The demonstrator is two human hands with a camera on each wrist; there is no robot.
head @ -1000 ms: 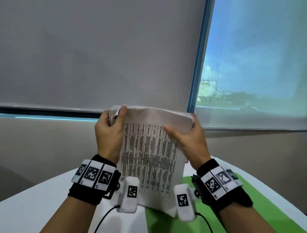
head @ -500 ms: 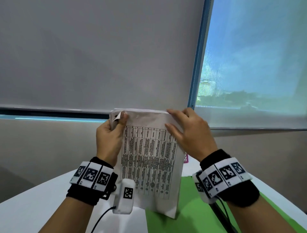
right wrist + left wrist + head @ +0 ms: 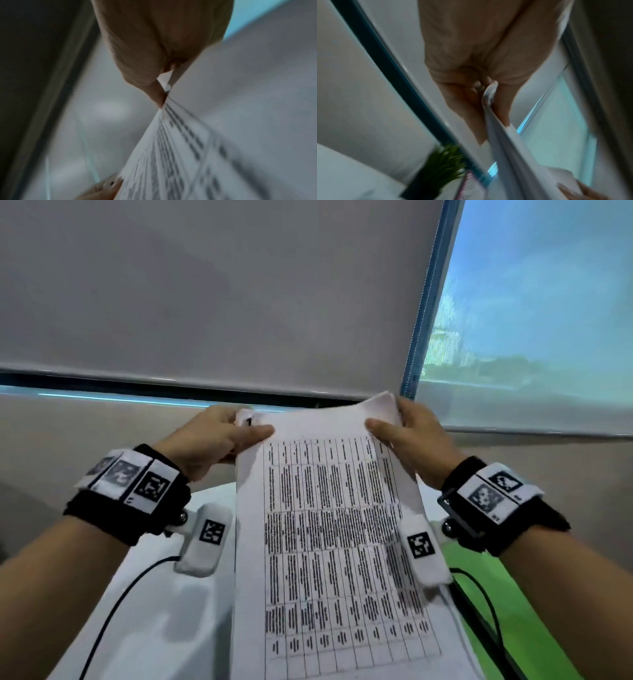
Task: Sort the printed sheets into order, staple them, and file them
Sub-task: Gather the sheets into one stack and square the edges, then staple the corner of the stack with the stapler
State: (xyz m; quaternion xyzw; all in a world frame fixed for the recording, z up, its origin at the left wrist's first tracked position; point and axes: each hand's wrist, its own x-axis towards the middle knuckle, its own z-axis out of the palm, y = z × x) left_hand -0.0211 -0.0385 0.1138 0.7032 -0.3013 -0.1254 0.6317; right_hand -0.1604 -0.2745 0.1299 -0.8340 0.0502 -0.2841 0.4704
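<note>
A stack of printed sheets [image 3: 335, 542] with a dense table on the top page is held up in front of me above the table. My left hand [image 3: 222, 440] pinches the stack's top left corner, thumb on the front. My right hand [image 3: 407, 436] pinches the top right corner the same way. In the left wrist view the sheets [image 3: 503, 142] run edge-on out from between thumb and fingers of the left hand [image 3: 481, 75]. The right wrist view has the right hand [image 3: 154, 67] gripping the printed sheets [image 3: 180, 155] at a corner. No stapler or file shows.
A white table [image 3: 164, 611] lies below, with a green mat [image 3: 513, 611] at the right. Black cables run from the wrist cameras. Behind stand a grey roller blind [image 3: 205, 285] and a window [image 3: 548, 285]. A small green plant in a dark pot [image 3: 440, 173] appears in the left wrist view.
The stack has tipped back from near upright to slanting and come closer to me. My right hand moved from over the top edge to pinching the top right corner.
</note>
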